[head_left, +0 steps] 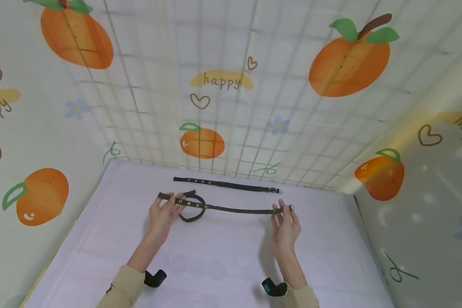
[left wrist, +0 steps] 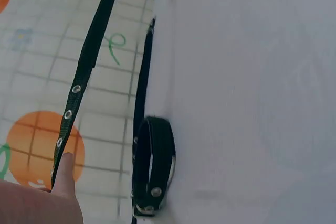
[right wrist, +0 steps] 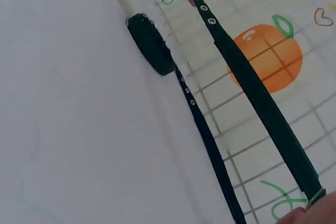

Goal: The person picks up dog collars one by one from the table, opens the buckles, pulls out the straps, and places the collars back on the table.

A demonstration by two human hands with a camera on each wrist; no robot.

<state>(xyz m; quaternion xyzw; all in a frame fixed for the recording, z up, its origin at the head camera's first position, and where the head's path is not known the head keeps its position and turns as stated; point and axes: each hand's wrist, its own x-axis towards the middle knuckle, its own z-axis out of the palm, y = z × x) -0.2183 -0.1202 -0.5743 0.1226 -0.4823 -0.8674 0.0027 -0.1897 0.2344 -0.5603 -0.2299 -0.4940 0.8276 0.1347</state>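
Pinched a dark strap [head_left: 238, 211] near the eyelet end with the left hand [head_left: 161, 220] — narrowed fingers and thumb onto the band, with a short tip jutting past. Pinched the same strap's buckle [right wrist: 316, 196] end with the right hand [head_left: 286, 231], with a metal ring [head_left: 291, 208] just beyond the fingertips. Could not tell how firm either grip was. Held it by both ends, apparently, to draw the band nearly straight above the table and leave the eyelets [right wrist: 203, 8] in plain sight. Found a third strap [head_left: 192, 219] just beside the left hand, looped into a ring and stood on edge, perhaps by its own curl; could make out no sure fastening. Found a second strap [head_left: 238, 186] farther off, laid flat near the white table's [head_left: 223, 252] back edge, eyelets leftward — likely set there to leave room for both hands. Noted a patterned cloth [head_left: 158, 77] behind.
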